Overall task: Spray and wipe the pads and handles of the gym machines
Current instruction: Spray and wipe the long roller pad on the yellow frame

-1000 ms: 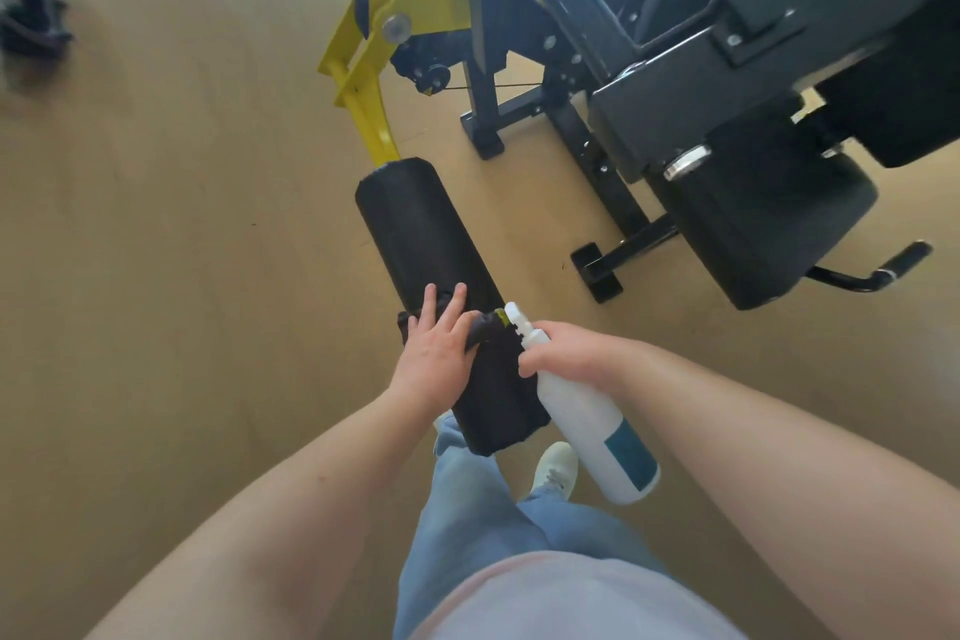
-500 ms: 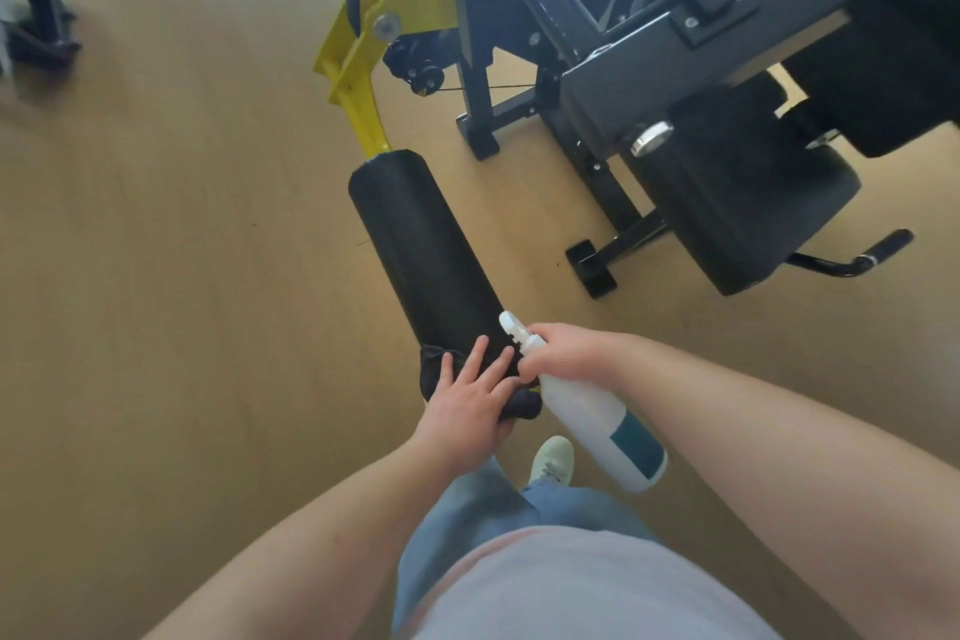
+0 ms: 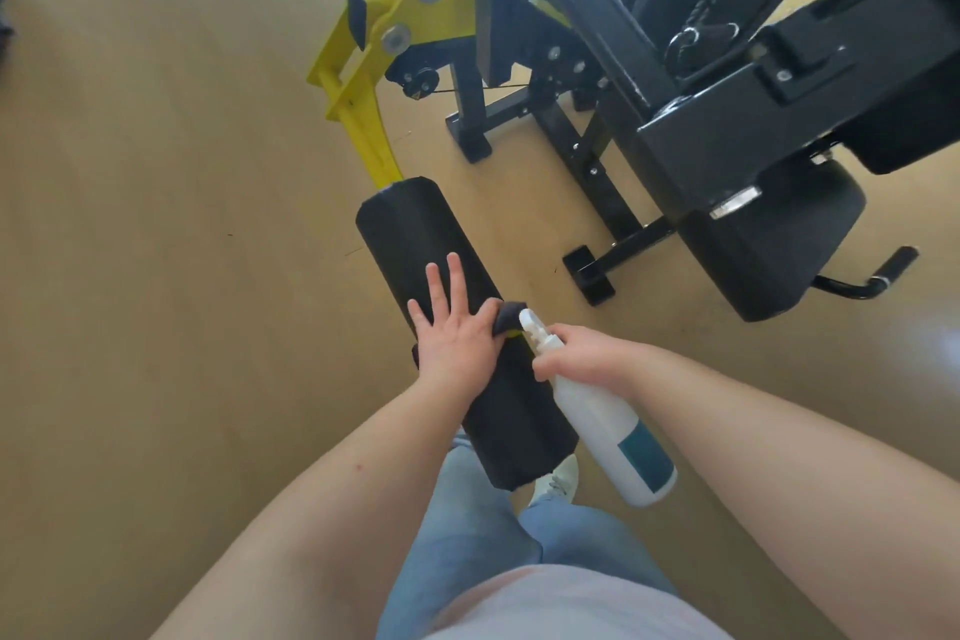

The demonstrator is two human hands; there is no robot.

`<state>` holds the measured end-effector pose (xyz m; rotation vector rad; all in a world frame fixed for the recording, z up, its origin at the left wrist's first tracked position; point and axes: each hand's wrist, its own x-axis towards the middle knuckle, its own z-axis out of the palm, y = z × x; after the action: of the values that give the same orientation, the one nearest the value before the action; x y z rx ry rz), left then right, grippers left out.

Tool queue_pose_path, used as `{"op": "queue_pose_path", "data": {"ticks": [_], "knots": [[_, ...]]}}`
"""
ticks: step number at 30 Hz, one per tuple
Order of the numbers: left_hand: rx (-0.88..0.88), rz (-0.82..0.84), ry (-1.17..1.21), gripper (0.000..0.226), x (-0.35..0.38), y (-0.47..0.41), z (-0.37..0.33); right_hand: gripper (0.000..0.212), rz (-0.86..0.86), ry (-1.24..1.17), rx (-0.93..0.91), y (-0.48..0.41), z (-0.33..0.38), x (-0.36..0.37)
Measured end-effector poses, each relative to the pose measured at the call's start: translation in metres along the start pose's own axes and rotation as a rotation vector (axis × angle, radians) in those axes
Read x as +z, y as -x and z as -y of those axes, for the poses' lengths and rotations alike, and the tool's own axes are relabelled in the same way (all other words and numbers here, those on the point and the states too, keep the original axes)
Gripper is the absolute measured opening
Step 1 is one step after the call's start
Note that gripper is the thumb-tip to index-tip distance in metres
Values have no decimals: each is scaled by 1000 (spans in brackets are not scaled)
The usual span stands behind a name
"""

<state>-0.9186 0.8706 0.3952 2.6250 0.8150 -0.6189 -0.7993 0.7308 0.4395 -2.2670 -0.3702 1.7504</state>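
A long black roller pad (image 3: 415, 244) on a yellow lever arm (image 3: 363, 120) points toward me. My left hand (image 3: 454, 335) lies flat on its middle with straight, spread fingers, pressing a dark cloth (image 3: 506, 317) onto the pad; the cloth is mostly hidden under the palm. My right hand (image 3: 582, 353) grips the neck of a white spray bottle (image 3: 613, 421) with a teal label, held just right of the pad, its nozzle close to the cloth.
The black machine frame (image 3: 597, 130) and its floor feet stand behind and to the right. A black seat pad (image 3: 779, 255) with a side handle (image 3: 883, 270) hangs at right. Tan floor (image 3: 156, 224) spreads to the left. My legs and a shoe are below the pad.
My left hand slid the cloth from the pad's near end up toward its middle. The right hand kept the bottle beside the pad.
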Motion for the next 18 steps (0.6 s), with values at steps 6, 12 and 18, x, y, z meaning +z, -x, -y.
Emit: {"op": "queue_pose_path", "data": {"ticks": [6,12,18], "knots": [[-66,-36,23,35,-48,-72,43,44,-15,-135,82,-26,24,-2],[-132,-33,44,37,-86,-121,78,48,-34,-372,245,-36,31,0],[-181,-50,159,38,-99,-119,75,32,18,-300,197,-29,33,16]]}}
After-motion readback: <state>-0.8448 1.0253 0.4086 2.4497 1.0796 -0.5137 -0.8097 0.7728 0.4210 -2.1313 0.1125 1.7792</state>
